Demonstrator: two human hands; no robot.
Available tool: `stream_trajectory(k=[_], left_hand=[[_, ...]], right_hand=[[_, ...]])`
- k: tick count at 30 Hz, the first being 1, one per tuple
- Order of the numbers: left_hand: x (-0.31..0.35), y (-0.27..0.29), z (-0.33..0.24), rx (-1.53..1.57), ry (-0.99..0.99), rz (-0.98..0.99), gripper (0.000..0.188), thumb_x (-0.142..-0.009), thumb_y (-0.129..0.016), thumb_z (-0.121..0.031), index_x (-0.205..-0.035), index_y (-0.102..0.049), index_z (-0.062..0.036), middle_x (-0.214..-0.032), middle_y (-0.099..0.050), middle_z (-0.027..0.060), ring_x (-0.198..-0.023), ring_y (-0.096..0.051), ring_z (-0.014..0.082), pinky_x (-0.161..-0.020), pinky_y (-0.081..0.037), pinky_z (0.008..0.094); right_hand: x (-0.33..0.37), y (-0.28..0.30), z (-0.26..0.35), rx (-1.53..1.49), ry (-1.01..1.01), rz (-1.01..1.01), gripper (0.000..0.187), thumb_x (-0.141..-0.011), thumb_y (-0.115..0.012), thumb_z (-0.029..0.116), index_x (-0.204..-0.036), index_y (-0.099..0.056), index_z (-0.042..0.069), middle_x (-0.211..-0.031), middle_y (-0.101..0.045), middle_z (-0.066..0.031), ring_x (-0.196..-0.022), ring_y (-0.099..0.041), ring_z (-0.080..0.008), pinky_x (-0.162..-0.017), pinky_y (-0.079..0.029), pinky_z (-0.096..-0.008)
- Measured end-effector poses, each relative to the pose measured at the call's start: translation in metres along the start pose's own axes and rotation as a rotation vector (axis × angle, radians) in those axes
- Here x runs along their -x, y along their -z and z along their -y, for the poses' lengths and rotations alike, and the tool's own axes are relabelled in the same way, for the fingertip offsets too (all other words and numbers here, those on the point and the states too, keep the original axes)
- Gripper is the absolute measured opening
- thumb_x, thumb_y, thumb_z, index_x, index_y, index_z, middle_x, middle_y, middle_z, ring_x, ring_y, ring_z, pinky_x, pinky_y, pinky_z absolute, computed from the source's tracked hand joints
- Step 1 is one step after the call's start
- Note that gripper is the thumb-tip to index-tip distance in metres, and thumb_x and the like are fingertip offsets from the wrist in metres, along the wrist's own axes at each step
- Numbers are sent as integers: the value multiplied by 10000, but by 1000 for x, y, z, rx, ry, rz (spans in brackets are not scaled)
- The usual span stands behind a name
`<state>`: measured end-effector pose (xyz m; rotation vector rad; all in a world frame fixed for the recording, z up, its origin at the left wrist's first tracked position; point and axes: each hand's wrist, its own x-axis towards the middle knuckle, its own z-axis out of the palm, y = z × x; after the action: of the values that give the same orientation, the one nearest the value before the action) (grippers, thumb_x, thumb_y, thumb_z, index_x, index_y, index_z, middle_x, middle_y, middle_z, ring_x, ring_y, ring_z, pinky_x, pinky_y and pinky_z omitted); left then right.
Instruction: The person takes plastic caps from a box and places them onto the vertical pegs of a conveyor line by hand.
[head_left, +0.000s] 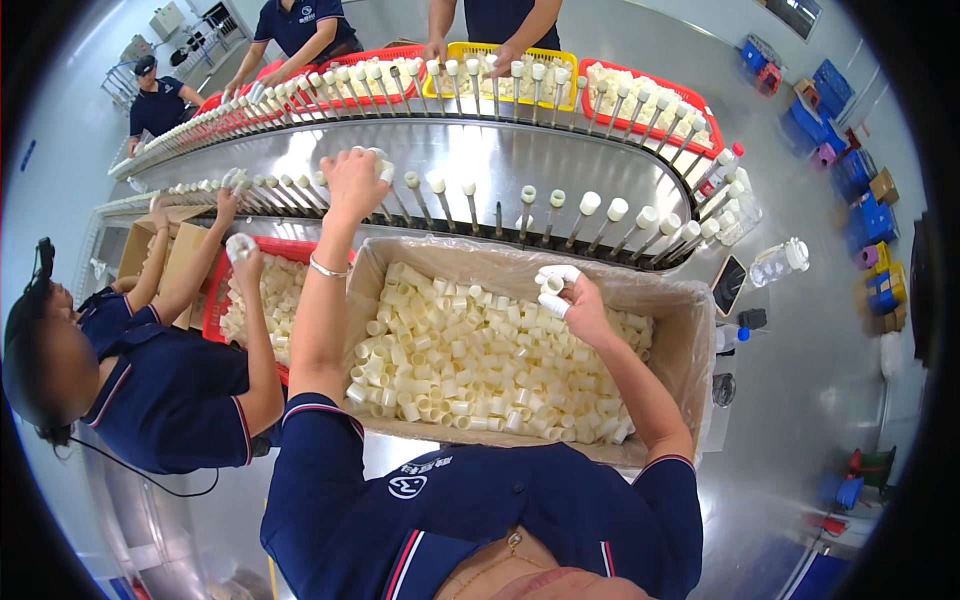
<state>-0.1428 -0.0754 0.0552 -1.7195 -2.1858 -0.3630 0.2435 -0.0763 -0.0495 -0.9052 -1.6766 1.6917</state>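
Note:
My left hand [354,182] is closed at the tops of the near row of upright metal rods. White finger covers show at its fingertips, and what they grip is hidden. Over the carton, my right hand [582,305], also with white finger covers, pinches a short off-white plastic sleeve [553,286] with its round opening facing up. Below it, the large lined carton [690,340] holds a heap of loose plastic sleeves [460,360]. Along the near row, some rods carry white pieces [590,204], while one short rod [499,217] stands bare.
A steel table [440,165] lies inside the looping rod line. Opposite stand a yellow basket [570,55] and a red basket [715,115]. At left a co-worker [180,390] reaches over another red basket [215,300]. Bottles [780,262] and a phone [729,284] sit at right.

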Motion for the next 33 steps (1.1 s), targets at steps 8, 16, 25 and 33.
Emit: stream_trajectory(k=[8, 16, 25, 33], left_hand=[[-18, -31, -50, 62, -255, 237, 275, -654, -594, -45, -919, -643, -101, -927, -598, 82, -981, -545, 277, -891, -289, 491], [-20, -41, -95, 25, -369, 246, 264, -683, -621, -70, -944, -655, -89, -1005, -593, 87, -1041, -515, 262, -928, -273, 511], [50, -13, -109, 301, -529, -325, 440, -731, -688, -152, -1161, -608, -103, -1242, -518, 75, -1110, -458, 284, -979, -247, 493], [127, -31, -125, 636, -867, -15, 367, -646, -644, -22, -1010, -643, -71, -1120, -575, 68, -962, -522, 266, -788, -453, 376]], right_hand=[[-4, -8, 17, -319, 41, 89, 360, -844, -582, -81, -1173, -485, 28, -1228, -576, -93, -1150, -564, -185, -899, -466, -285], [-18, 24, 52, 297, 242, -279, 329, -853, -649, 114, -1162, -564, 40, -951, -611, -53, -872, -570, -166, -771, -455, -300], [-62, 115, 87, 1679, 69, -189, 198, -697, -642, 161, -870, -639, 64, -789, -653, -112, -837, -617, -272, -829, -386, -396], [-92, 156, 98, 1579, -303, -28, 319, -721, -624, 302, -870, -658, 23, -899, -679, -181, -886, -640, -315, -930, -408, -401]])
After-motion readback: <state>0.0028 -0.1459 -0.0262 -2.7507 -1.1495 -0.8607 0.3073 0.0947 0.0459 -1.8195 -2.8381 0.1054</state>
